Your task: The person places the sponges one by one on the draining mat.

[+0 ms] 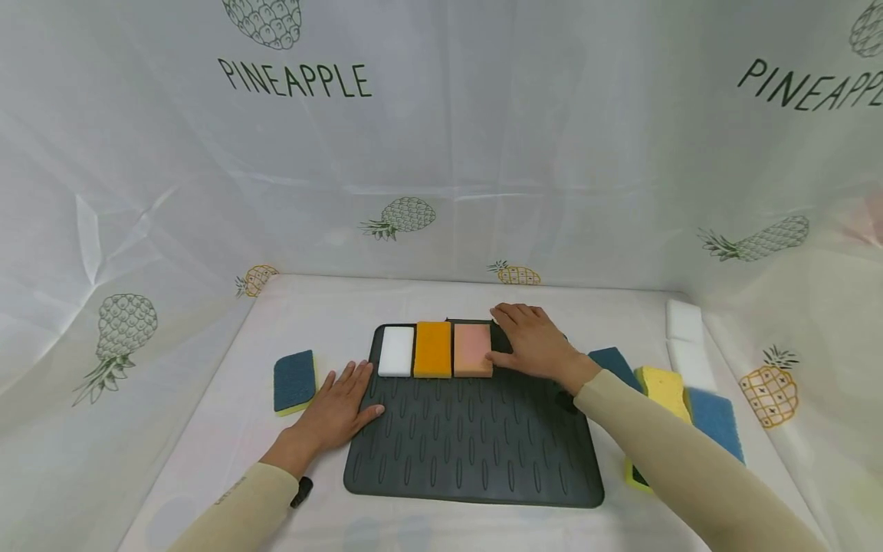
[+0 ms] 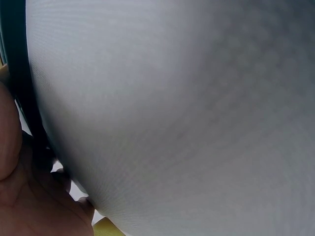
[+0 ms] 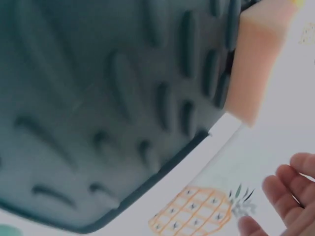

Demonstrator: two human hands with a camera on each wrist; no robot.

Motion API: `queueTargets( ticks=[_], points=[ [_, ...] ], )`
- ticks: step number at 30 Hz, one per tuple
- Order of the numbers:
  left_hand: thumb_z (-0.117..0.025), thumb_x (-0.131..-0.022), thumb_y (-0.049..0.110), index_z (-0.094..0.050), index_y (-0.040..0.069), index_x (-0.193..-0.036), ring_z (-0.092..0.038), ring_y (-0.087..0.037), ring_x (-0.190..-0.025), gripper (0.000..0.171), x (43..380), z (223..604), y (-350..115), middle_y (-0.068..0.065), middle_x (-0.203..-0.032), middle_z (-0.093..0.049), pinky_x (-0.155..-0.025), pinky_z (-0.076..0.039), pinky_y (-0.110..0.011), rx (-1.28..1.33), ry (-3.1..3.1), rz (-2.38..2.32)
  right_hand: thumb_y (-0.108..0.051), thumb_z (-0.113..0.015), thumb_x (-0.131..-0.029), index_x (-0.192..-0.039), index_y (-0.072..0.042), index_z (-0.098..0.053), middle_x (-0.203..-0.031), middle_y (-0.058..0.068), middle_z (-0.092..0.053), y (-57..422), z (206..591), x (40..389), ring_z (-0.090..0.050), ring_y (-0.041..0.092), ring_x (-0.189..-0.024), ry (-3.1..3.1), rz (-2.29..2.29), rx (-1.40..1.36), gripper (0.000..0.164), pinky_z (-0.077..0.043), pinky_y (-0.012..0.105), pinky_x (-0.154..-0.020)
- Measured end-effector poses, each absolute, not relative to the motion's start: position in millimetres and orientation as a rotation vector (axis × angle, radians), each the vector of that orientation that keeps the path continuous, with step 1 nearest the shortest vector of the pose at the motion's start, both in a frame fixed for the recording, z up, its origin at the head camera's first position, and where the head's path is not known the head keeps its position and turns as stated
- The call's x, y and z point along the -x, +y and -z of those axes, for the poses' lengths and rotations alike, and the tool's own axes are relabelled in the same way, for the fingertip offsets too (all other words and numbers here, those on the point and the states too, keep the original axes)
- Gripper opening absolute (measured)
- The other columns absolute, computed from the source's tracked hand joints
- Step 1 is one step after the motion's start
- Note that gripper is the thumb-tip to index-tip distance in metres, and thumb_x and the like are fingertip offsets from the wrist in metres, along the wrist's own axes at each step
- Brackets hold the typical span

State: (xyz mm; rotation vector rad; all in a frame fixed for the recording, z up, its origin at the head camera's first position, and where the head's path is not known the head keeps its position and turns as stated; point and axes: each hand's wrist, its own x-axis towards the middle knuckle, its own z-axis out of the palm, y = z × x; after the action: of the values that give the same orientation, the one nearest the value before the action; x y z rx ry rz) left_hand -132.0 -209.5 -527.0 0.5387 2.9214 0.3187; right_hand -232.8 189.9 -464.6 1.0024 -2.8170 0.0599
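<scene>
A dark grey ribbed mat point(image 1: 476, 437) lies on the white-covered table. Along its far side a white block point(image 1: 396, 351), an orange sponge point(image 1: 433, 349) and a pink sponge point(image 1: 472, 349) stand in a row. My left hand point(image 1: 336, 410) lies spread over the mat's left edge; part of that hand point(image 2: 34, 196) also shows in the left wrist view. The right hand point(image 1: 541, 345) reaches over the mat's far right part, thumb right at the pink sponge's right edge. In the right wrist view its fingers point(image 3: 283, 191) are extended and nothing is between them.
Left of the mat lies a blue-and-yellow sponge point(image 1: 293, 381). Beyond the right forearm are a yellow sponge point(image 1: 664, 391), a blue scouring sponge point(image 1: 716, 420), another blue one point(image 1: 614, 366) and white blocks point(image 1: 690, 360). A pineapple-print curtain point(image 1: 441, 153) hangs behind the table.
</scene>
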Motion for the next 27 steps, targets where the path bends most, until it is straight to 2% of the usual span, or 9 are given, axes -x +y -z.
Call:
queueTargets(
  ticks=[4, 10, 16, 21, 23, 27],
  points=[
    [-0.055, -0.108, 0.049, -0.025, -0.004, -0.165, -0.022, -0.043, -0.161, 0.084, 133, 527, -210, -0.021, -0.173, -0.027, -0.129, -0.019, -0.065, -0.534, 2.919, -0.323, -0.050, -0.072, -0.099, -0.149, 0.001, -0.055, -0.149, 0.021, -0.057, 208, 462, 237, -0.055, 0.040, -0.136, -2.704, -0.079, -0.951, 0.074, -0.046, 0.060, -0.111],
    [-0.055, -0.108, 0.049, -0.025, -0.004, -0.165, -0.022, -0.043, -0.161, 0.084, 133, 529, -210, -0.021, -0.173, -0.026, -0.129, -0.019, -0.065, -0.524, 2.915, -0.317, -0.040, -0.079, -0.094, -0.134, 0.004, -0.064, -0.131, 0.023, -0.065, 247, 460, 246, -0.062, 0.043, -0.120, -2.478, -0.100, -0.929, 0.061, -0.052, 0.060, -0.099],
    [-0.056, -0.108, 0.049, -0.025, -0.004, -0.165, -0.022, -0.043, -0.161, 0.084, 131, 527, -210, -0.021, -0.172, -0.027, -0.128, -0.019, -0.065, -0.519, 2.915, -0.326, -0.042, -0.071, -0.099, -0.127, 0.006, -0.066, -0.123, 0.025, -0.067, 298, 461, 251, -0.064, 0.046, -0.111, -2.391, -0.082, -0.901, 0.056, -0.054, 0.062, -0.091],
    [-0.055, -0.108, 0.050, -0.025, -0.004, -0.165, -0.022, -0.043, -0.161, 0.084, 130, 525, -209, -0.021, -0.172, -0.027, -0.128, -0.020, -0.066, -0.521, 2.914, -0.319, -0.059, -0.044, -0.110, -0.122, 0.007, -0.067, -0.117, 0.026, -0.069, 344, 460, 251, -0.065, 0.047, -0.106, -2.382, -0.008, -0.848, 0.072, -0.054, 0.063, -0.086],
    [-0.054, -0.108, 0.051, -0.025, -0.003, -0.165, -0.023, -0.043, -0.160, 0.084, 130, 524, -209, -0.021, -0.172, -0.028, -0.128, -0.020, -0.066, -0.524, 2.913, -0.316, -0.066, -0.024, -0.111, -0.120, 0.008, -0.067, -0.115, 0.027, -0.069, 364, 458, 249, -0.065, 0.047, -0.104, -2.378, 0.030, -0.821, 0.086, -0.054, 0.063, -0.085],
    [-0.054, -0.108, 0.052, -0.025, -0.003, -0.166, -0.023, -0.043, -0.161, 0.085, 131, 524, -211, -0.021, -0.172, -0.028, -0.128, -0.020, -0.066, -0.532, 2.913, -0.308, -0.070, -0.012, -0.108, -0.120, 0.008, -0.067, -0.115, 0.028, -0.069, 403, 455, 243, -0.064, 0.049, -0.105, -2.448, 0.078, -0.749, 0.096, -0.052, 0.065, -0.086]
  ],
)
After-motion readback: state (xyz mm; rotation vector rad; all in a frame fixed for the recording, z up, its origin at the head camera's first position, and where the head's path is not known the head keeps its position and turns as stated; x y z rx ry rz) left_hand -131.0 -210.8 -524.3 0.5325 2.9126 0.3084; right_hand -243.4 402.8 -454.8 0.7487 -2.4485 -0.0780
